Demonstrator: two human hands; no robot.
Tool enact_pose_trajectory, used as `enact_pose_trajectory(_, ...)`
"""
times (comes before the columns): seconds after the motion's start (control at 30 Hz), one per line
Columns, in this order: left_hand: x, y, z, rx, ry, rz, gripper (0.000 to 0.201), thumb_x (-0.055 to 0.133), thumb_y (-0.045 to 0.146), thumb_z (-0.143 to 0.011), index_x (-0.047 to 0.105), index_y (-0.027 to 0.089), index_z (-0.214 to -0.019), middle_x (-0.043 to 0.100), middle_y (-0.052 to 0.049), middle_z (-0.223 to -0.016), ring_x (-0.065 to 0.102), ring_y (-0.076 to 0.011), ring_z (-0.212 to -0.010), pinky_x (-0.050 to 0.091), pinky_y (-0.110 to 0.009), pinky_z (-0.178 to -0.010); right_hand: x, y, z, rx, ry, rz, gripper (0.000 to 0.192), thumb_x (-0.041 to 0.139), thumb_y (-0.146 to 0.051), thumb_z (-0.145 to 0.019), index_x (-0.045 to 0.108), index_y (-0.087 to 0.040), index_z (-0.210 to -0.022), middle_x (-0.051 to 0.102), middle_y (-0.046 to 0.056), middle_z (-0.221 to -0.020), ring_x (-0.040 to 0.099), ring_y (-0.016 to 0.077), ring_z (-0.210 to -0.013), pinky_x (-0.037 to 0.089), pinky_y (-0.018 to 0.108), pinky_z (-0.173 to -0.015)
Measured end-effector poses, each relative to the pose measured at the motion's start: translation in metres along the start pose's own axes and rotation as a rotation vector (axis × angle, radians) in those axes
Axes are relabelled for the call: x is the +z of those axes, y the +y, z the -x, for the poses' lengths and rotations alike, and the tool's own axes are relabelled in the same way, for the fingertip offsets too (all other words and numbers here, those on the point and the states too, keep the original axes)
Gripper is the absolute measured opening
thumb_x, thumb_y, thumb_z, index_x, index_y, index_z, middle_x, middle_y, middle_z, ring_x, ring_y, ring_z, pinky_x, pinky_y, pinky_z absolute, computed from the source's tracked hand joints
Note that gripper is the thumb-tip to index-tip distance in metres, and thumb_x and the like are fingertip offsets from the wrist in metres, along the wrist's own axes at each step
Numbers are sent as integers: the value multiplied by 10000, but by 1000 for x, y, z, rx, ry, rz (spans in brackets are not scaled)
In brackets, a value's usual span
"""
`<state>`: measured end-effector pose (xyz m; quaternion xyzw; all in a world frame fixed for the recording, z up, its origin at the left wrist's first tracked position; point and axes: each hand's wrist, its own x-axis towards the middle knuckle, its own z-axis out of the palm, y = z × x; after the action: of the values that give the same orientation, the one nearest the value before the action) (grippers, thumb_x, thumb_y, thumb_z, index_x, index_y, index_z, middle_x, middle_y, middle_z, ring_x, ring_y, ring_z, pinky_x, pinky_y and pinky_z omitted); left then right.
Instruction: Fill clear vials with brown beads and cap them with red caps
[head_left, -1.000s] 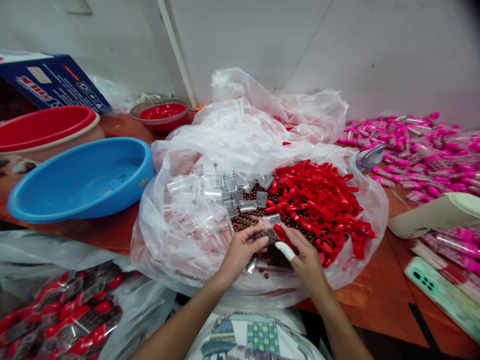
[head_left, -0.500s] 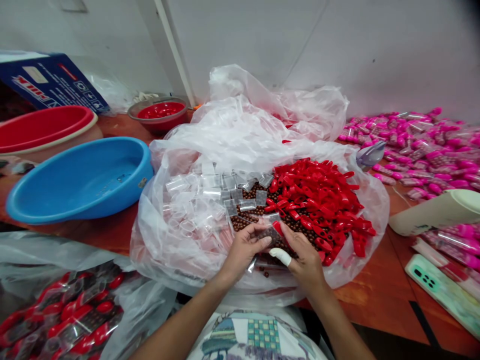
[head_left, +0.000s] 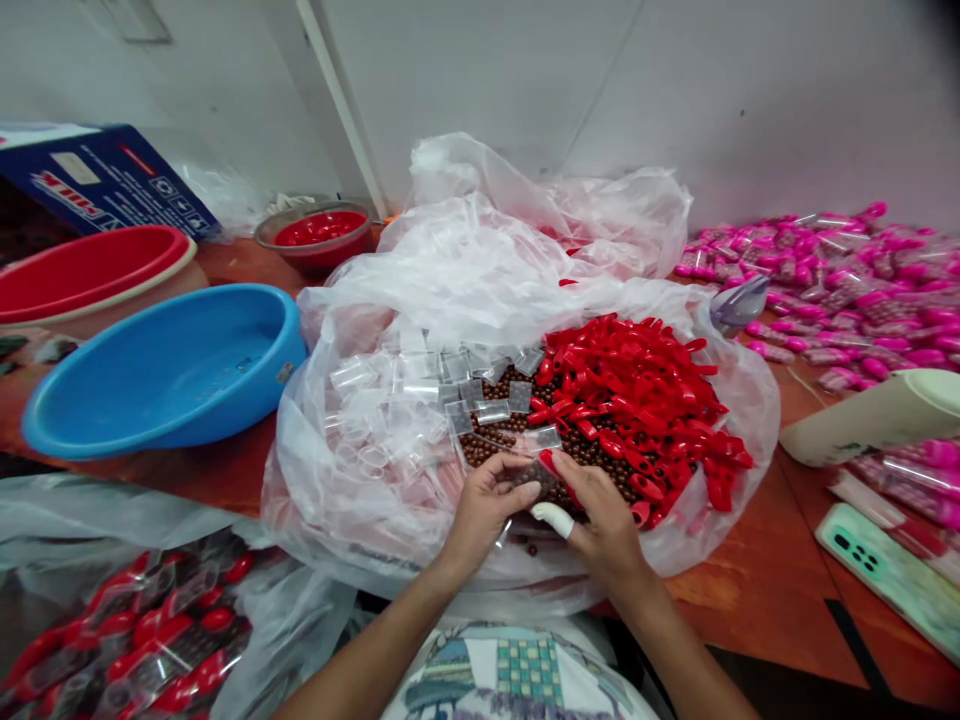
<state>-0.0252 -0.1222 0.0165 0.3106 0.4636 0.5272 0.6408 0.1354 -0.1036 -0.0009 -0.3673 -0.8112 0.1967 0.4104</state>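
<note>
At lower centre: I saw the left hand (head_left: 484, 505) and right hand (head_left: 600, 515) pinching one small clear plastic packet (head_left: 541, 478) over brown beads (head_left: 502, 440).
Done: filled packets, lower left (head_left: 142, 640).
Left: red plastic pieces (head_left: 637, 390) and empty sleeves (head_left: 390, 410) heaped in the sheet.
Basins: blue (head_left: 165, 365) looked empty.

One view only: a head-worn camera looks forward and steeply down over a wooden table (head_left: 750, 590), close enough that the person's forearms enter from 6 o'clock. The left hand (head_left: 480, 505) and right hand (head_left: 604, 515) meet just below centre, over a plastic-lined heap of red scoops (head_left: 637, 390). A blue basin (head_left: 161, 370) sits at 9 o'clock, pink packets (head_left: 847, 285) at 2 o'clock, the wall (head_left: 525, 80) at 12 o'clock.
</note>
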Motion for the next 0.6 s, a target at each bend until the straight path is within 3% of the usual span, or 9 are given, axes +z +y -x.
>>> enact_pose_trajectory(0.07,2,-1,1,-7,5,16,295,728,200,-659,551,159,-891,621,7,-819,570,-85,-691,442,-190,-637,5,-1,0,-5,21,28,677,642,-266,-764,315,-218,-1355,520,120,-1251,484,253,-1145,443,443,-914)
enact_pose_trajectory(0.17,6,-1,2,-13,-8,37,319,744,187,-635,514,164,-854,600,22,-784,549,-74,-670,421,-174,-615,7,-1,-3,-14,16,53,610,593,-218,-778,329,-214,-1328,519,115,-1235,487,241,-1145,434,441,-924)
enact_pose_trajectory(0.27,12,2,1,-33,-55,81,247,669,271,-728,517,162,-891,596,8,-791,556,-81,-694,429,-185,-645,3,-1,-8,-34,-35,57,577,599,-242,-773,362,-222,-1299,540,104,-1213,513,234,-1110,438,425,-913)
enact_pose_trajectory(0.37,17,5,-4,-122,-78,126,266,529,406,-817,507,169,-937,598,3,-719,555,-90,-580,432,-197,-551,-1,-3,-8,7,-82,6,670,669,-330,-718,354,-214,-1299,543,107,-1207,530,239,-1082,453,403,-892)
enact_pose_trajectory(0.47,18,7,-7,-166,-14,147,312,498,460,-814,500,169,-925,599,3,-647,524,-87,-480,402,-185,-456,-5,-5,-2,235,-27,-52,722,719,-414,-647,393,-186,-1250,577,111,-1138,581,237,-981,495,365,-812)
enact_pose_trajectory(0.53,17,8,-7,-167,19,163,318,491,466,-810,505,171,-928,600,0,-636,516,-90,-468,402,-184,-431,-8,-5,3,440,-17,-79,513,680,-429,-686,509,-180,-1100,641,67,-952,622,198,-790,516,299,-671)
enact_pose_trajectory(0.6,15,10,-6,-176,12,158,338,474,470,-813,512,177,-977,607,-5,-646,518,-100,-475,403,-188,-414,-11,-3,8,554,-57,-122,259,587,-396,-778,593,-183,-925,651,18,-768,610,161,-656,492,248,-577)
